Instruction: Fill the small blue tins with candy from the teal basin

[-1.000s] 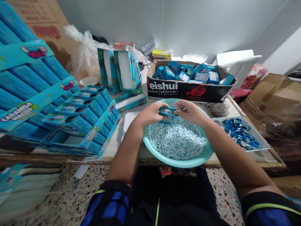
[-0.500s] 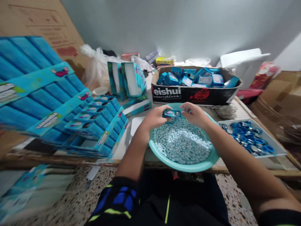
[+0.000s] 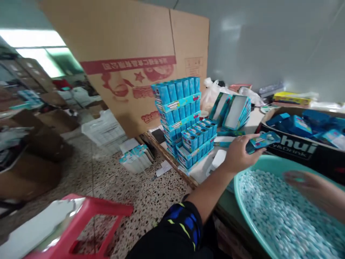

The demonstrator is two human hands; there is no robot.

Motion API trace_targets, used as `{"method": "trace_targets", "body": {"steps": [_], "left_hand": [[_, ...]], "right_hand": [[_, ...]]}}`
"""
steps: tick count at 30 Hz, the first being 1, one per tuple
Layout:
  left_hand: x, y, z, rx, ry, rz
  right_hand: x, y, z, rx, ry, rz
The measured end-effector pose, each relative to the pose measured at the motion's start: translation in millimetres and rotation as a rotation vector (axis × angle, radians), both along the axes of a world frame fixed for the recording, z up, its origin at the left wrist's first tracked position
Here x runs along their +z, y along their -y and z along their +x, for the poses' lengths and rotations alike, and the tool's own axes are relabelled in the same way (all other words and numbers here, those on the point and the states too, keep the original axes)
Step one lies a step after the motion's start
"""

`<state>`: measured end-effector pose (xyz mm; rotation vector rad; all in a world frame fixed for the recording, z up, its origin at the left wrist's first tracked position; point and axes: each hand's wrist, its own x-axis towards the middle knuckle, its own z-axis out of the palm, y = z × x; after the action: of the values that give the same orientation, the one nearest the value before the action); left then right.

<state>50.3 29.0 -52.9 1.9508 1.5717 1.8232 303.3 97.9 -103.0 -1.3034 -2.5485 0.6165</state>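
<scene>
My left hand (image 3: pixel 239 154) is closed around a small blue printed carton (image 3: pixel 263 139), held tilted above the far left rim of a turquoise basin (image 3: pixel 242 201). Pale blue and white candy-like pellets (image 3: pixel 285 212) fill the basin. Over them is my right hand (image 3: pixel 309 183), smeared by motion; a small pale teal patch shows near its fingers, which I cannot make out. To the left of my left hand, blue display trays packed with upright cartons (image 3: pixel 179 108) stand stacked on the table. A shorter tray (image 3: pixel 198 149) in front of them carries cartons with round dark openings.
Behind the basin, a black cardboard box (image 3: pixel 293 144) holds several blue cartons. Folded blue trays (image 3: pixel 237 111) lean near the wall. A large cardboard sheet (image 3: pixel 121 46) rises behind the stack. A red plastic stool (image 3: pixel 88 212) stands on the speckled floor at lower left.
My view has swung left, bringing the floor and stool into sight. My left hand keeps the carton. My right hand has moved from beside the carton to over the pellets.
</scene>
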Motion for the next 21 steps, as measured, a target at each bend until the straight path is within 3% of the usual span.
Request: {"method": "trace_targets", "body": {"steps": [4,7,11,15,19,21], "left_hand": [[-18.1,18.8,-37.4,0.245,0.111,0.003],[-34.9,28.4,-66.2,0.282,0.207,-0.121],[-57.1,30.3,-88.0,0.168,0.254,-0.266],[-72.6,20.9,-91.1,0.024,0.356,-0.310],[-71.7,15.0,-93.9,-0.175,0.456,-0.325],[-67.3,15.1,-95.4,-0.214,0.441,-0.342]], "right_hand": [[-25.2,11.0,-56.5,0.154,0.216,-0.017],[-28.5,32.1,-83.7,0.287,0.341,0.042],[-7.9,43.2,-92.6,0.374,0.395,-0.139],[12.9,31.7,-88.5,0.413,0.362,-0.264],[22.3,22.7,-82.5,0.398,0.325,-0.309],[24.4,21.8,-80.6,0.393,0.324,-0.308]]}}
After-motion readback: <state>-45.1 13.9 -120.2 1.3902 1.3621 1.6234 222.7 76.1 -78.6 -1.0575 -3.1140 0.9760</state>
